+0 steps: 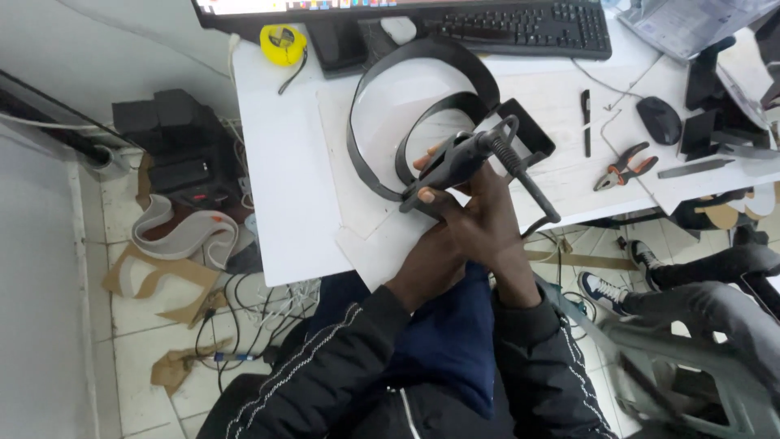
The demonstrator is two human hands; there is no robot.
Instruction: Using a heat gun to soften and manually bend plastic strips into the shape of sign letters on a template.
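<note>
A round yellow tape measure [282, 43] lies at the back left of the white desk [276, 162], beside a black monitor stand [337, 45]. A black computer keyboard [520, 26] sits along the far edge. To the right lie a black mouse [659, 119] and orange-handled pliers [624, 167]. Brown cardboard scraps [154, 280] litter the tiled floor [122, 341].
</note>
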